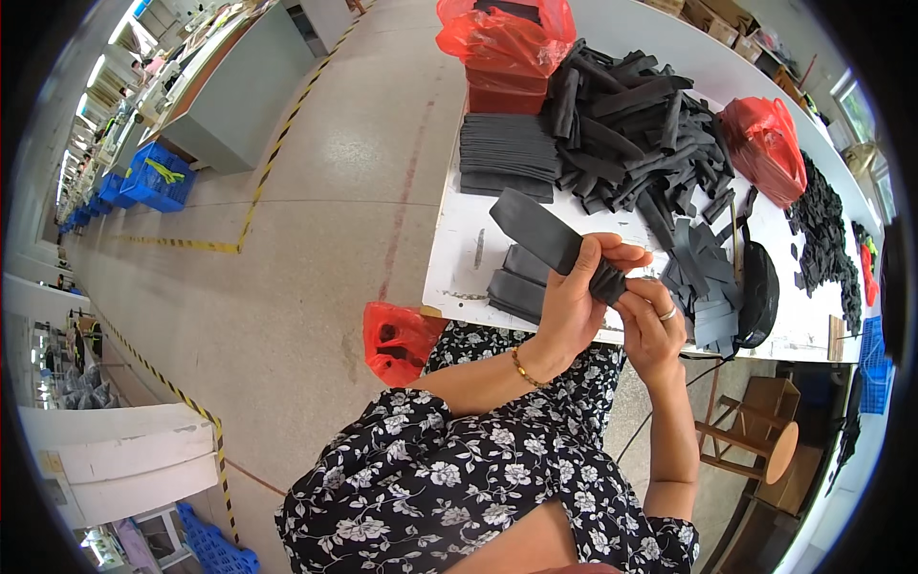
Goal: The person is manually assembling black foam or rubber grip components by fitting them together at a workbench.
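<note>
A flat black fabric strip [532, 228] is held above the near left of the white table [469, 230]. My left hand [572, 298] is closed around its lower part, and the wide end sticks out to the far left. At the gathered near end, the fingers of my right hand [654, 320] pinch the bunched fabric. Under the held strip lie a few folded black strips [517, 279] at the table's front edge. A neat stack of black strips [507, 148] sits farther back. Beside it spreads a loose heap of rolled black pieces [636, 120].
Red plastic bags [507, 48] stand at the back left, another red bag [765, 148] at the right. Flat dark pieces [712, 316] lie by a black rounded object [760, 292]. A red bag [394, 340] hangs off the front left corner; a wooden stool [779, 450] stands below right.
</note>
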